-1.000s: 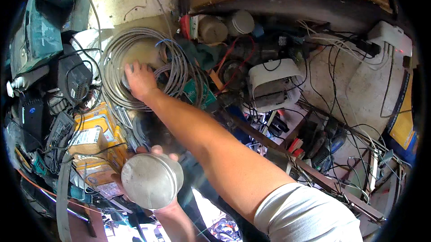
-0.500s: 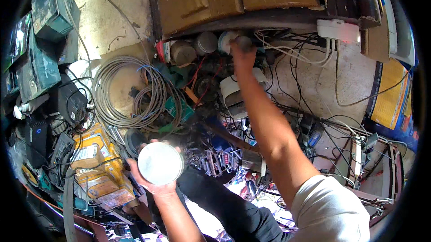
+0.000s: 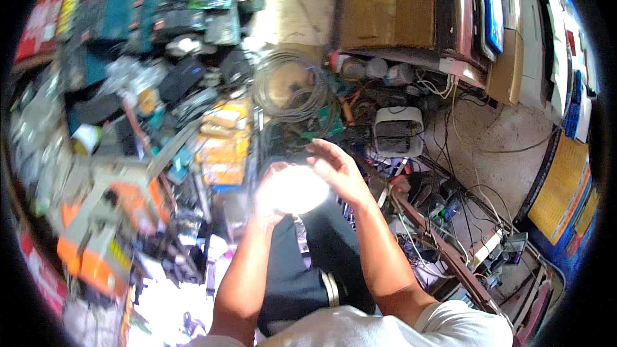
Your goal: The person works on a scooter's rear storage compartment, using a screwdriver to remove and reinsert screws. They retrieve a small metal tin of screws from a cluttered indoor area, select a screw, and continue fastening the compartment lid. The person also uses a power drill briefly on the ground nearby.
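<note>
My left hand (image 3: 267, 199) holds a round metal can (image 3: 300, 187) from its left side, above my dark-clothed lap; glare turns the can's top almost solid white and blurs the fingertips there. My right hand (image 3: 331, 167) is at the can's upper right, fingers apart and slightly curved over its edge; whether they touch it I cannot tell. Beyond both hands lies a coil of grey cable (image 3: 263, 83), with several small cylindrical containers (image 3: 376, 69) behind it to the right.
Wooden cabinet (image 3: 385, 9) at the back; white plastic housing (image 3: 398, 131), power strip (image 3: 457, 67) and loose wires to the right, along a brown metal frame (image 3: 437, 237). Yellow boxes (image 3: 218, 154), an orange-and-grey machine (image 3: 109, 237) and piled dark cases (image 3: 103, 16) crowd the left.
My right hand went from the coil to the containers at the back and has come back to the can in my left hand. The view has swung, showing more of the left-hand clutter.
</note>
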A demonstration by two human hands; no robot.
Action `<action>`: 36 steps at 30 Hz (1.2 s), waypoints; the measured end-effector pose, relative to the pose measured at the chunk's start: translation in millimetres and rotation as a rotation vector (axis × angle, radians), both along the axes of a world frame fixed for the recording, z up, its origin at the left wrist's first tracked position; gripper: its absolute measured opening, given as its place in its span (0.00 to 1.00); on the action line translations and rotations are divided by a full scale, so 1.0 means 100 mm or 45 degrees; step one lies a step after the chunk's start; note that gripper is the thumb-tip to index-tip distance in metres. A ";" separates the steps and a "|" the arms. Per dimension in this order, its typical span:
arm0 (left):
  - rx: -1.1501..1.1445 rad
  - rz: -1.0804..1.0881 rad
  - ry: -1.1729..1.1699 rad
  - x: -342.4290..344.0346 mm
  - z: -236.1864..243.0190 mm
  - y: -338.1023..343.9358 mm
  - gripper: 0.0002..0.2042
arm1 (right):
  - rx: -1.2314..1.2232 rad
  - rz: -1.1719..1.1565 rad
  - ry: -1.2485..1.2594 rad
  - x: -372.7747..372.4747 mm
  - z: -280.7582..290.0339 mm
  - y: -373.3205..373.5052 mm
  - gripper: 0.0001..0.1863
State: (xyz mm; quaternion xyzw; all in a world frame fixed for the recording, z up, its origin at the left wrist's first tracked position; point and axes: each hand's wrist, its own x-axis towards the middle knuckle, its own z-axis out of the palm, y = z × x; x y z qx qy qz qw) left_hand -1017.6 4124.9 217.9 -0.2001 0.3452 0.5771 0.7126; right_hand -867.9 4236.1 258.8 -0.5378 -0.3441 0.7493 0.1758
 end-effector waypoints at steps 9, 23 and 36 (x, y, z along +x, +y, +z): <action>-0.144 0.192 0.395 -0.35 2.11 -1.06 0.15 | 0.849 1.251 0.202 -0.62 2.13 -0.65 0.40; -0.552 0.916 0.124 0.94 3.10 -3.19 0.18 | 0.710 1.558 0.048 -0.39 2.72 -2.82 0.36; -0.076 1.557 -0.098 0.85 2.96 -5.98 0.23 | 1.467 1.982 0.331 -0.97 2.92 -5.89 0.33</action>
